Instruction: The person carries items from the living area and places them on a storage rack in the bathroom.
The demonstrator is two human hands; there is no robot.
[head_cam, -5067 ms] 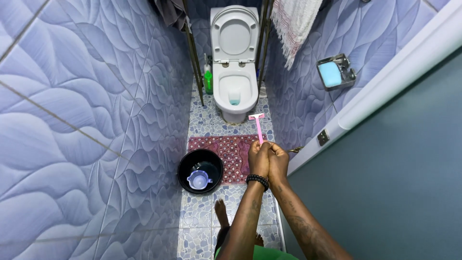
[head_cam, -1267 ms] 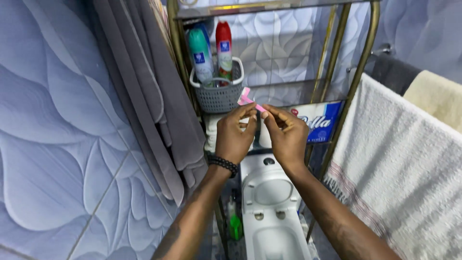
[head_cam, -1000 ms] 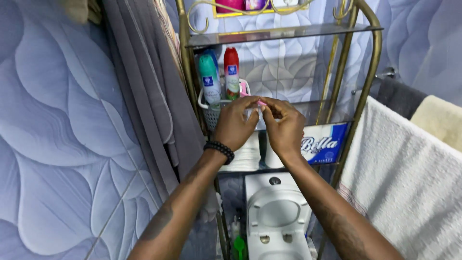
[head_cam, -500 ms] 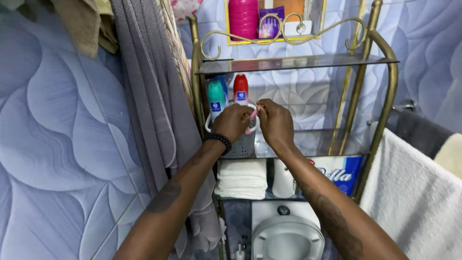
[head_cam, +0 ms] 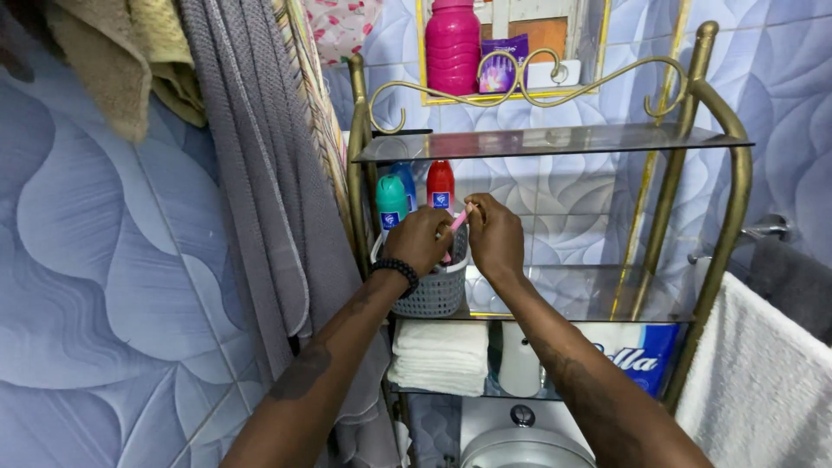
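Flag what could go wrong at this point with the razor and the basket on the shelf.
Both hands, left hand and right hand, pinch the thin pink razor by fingertips over the grey basket; it could slip and drop, perhaps toward the toilet below. Fingers sit close together on the razor, so a nick is possible; its head is hidden. The basket stands on a glass shelf beside spray cans; a push might tip them.

Most of the pink razor [head_cam: 458,222] is hidden between the left hand [head_cam: 421,240] and the right hand [head_cam: 494,236], so only a short stretch of handle shows and its head cannot be seen. The hands also cover the grey basket's [head_cam: 433,295] near rim and the lower parts of the spray cans [head_cam: 392,201]. The toilet cistern [head_cam: 520,446] is cut off by the bottom edge.
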